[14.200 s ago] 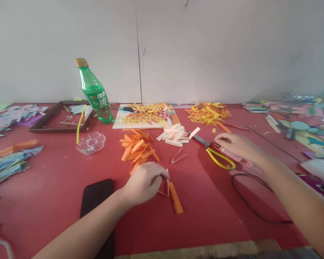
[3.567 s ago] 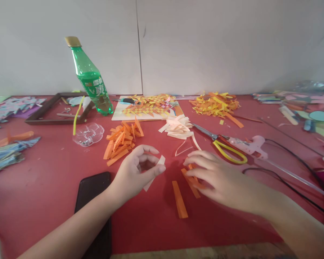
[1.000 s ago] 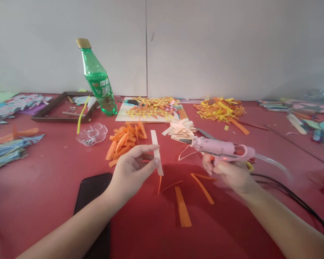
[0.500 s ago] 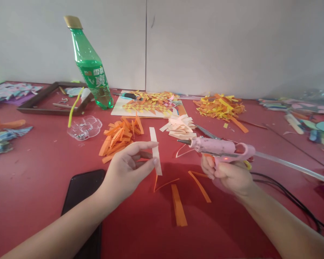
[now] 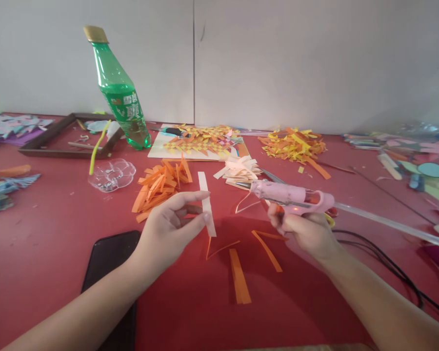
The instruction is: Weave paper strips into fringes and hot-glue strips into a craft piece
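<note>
My left hand pinches a pale pink paper strip between thumb and fingers, holding it nearly upright above the table. My right hand is wrapped round a pink hot glue gun with a small red light lit. Its metal nozzle points left toward the strip, apart from it. A clear glue stick sticks out of the gun's back. Below the hands lie a folded orange strip and a bent orange strip. Beyond the left hand is a pile of folded orange strips.
Pale pink strips and yellow-orange pieces lie further back. A green bottle stands beside a dark frame and a clear flower-shaped dish. A black phone lies under my left forearm; black cables run at right.
The glue gun in my right hand has moved slightly left and up, nearer the pink strip. The left hand keeps its pinch. The whole view has shifted a little.
</note>
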Motion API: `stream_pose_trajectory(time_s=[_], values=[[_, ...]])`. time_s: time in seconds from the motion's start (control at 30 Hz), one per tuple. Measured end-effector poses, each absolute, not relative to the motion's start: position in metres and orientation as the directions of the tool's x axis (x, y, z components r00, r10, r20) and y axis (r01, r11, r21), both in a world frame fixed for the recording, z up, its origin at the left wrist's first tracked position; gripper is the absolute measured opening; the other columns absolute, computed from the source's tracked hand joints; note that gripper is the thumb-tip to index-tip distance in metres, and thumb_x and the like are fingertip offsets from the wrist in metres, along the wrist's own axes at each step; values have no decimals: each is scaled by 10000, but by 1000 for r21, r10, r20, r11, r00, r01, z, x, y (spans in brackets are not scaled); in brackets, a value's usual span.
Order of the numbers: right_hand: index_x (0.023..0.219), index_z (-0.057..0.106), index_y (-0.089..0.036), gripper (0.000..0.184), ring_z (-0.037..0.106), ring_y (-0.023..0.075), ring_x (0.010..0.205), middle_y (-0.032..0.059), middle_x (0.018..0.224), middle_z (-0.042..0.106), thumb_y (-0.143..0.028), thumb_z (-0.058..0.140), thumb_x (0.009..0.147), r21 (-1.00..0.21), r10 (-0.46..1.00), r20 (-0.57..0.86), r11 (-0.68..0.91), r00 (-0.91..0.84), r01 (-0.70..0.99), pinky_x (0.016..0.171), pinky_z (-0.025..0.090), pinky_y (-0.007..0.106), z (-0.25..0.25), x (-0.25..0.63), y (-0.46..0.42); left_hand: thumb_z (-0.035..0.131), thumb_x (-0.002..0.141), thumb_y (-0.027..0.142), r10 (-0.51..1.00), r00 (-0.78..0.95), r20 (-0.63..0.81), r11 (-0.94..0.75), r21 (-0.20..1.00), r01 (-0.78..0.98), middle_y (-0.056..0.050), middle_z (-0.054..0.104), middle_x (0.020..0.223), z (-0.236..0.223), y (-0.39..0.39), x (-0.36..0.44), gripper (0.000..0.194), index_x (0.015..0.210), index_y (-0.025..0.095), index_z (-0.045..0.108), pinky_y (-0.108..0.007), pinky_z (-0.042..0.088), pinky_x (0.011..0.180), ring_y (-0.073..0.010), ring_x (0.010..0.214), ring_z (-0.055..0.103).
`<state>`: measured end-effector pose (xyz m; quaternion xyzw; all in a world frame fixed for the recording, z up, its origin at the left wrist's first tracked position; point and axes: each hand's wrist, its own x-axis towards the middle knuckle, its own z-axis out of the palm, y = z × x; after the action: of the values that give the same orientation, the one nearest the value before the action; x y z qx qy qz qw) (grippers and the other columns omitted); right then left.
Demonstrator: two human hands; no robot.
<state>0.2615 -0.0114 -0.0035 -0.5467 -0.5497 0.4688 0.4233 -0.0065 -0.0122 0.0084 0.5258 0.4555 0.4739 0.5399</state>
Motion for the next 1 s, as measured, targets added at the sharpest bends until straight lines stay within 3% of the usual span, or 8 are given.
stream_pose_trajectory(time_s=[0.1, 0.2, 0.3, 0.47, 0.63, 0.73, 0.87, 1.0], values=[[734, 638, -211, 153, 487, 140, 558, 2, 656, 595, -214, 547, 611, -953, 1000, 12, 20, -28, 302, 493, 383, 272, -2, 262, -15, 738, 796, 198, 990, 139, 7, -2, 999, -34, -6, 740, 742, 8, -12, -6, 277, 1072, 213, 725, -190, 575, 635, -145, 762, 714], [624, 550, -218, 12, 437, 127, 526, -18, 584, 509, -227, 544, 629, -946, 999, 33, 39, -24, 321, 481, 349, 269, -1, 262, -18, 742, 799, 200, 990, 138, 6, -1, 999, -34, -9, 744, 746, 8, -11, -6, 277, 1075, 208, 721, -197, 579, 661, -150, 783, 717], [573, 492, -223, 88, 387, 119, 487, -31, 522, 440, -240, 541, 644, -938, 998, 34, 50, -53, 343, 476, 334, 278, 3, 258, -20, 742, 806, 205, 990, 144, 1, 4, 999, -36, -8, 743, 745, 7, -11, -6, 281, 1086, 210, 714, -198, 576, 667, -147, 779, 712], [674, 616, -209, 62, 506, 156, 572, 5, 615, 567, -245, 595, 629, -924, 997, 74, 58, 29, 378, 527, 412, 295, 5, 253, -23, 730, 818, 205, 987, 161, -12, 18, 999, -35, -14, 742, 763, 6, -11, -7, 281, 1098, 205, 705, -199, 570, 670, -142, 781, 704], [600, 526, -213, 80, 447, 130, 518, -24, 538, 466, -210, 545, 677, -963, 990, 48, 81, -130, 258, 492, 371, 274, -11, 265, -23, 721, 819, 188, 983, 179, -31, 41, 998, -50, -10, 730, 733, 7, -12, -7, 302, 1119, 195, 687, -202, 559, 638, -137, 736, 698], [650, 591, -204, 50, 526, 149, 581, -1, 616, 558, -191, 565, 690, -954, 985, 26, 75, -171, 290, 544, 442, 280, -15, 270, -23, 700, 834, 175, 979, 202, -26, 40, 997, -66, 4, 712, 707, 8, -12, -6, 314, 1146, 205, 675, -196, 558, 634, -126, 718, 691], [824, 697, -213, 138, 649, 215, 763, 54, 833, 693, -214, 586, 741, -913, 967, 85, 173, -241, 369, 696, 538, 330, -8, 267, -29, 681, 829, 120, 979, 190, 71, -60, 996, -65, 1, 689, 783, 7, -14, -4, 323, 1139, 210, 662, -177, 568, 647, -117, 763, 694], [792, 666, -237, 91, 604, 196, 631, 32, 721, 657, -190, 599, 752, -816, 963, 87, 217, -257, 536, 576, 494, 312, -6, 262, -38, 655, 829, 81, 958, 180, 225, -230, 973, 3, -35, 649, 1038, 4, -18, -3, 343, 1145, 211, 660, -202, 611, 734, -88, 751, 702]])
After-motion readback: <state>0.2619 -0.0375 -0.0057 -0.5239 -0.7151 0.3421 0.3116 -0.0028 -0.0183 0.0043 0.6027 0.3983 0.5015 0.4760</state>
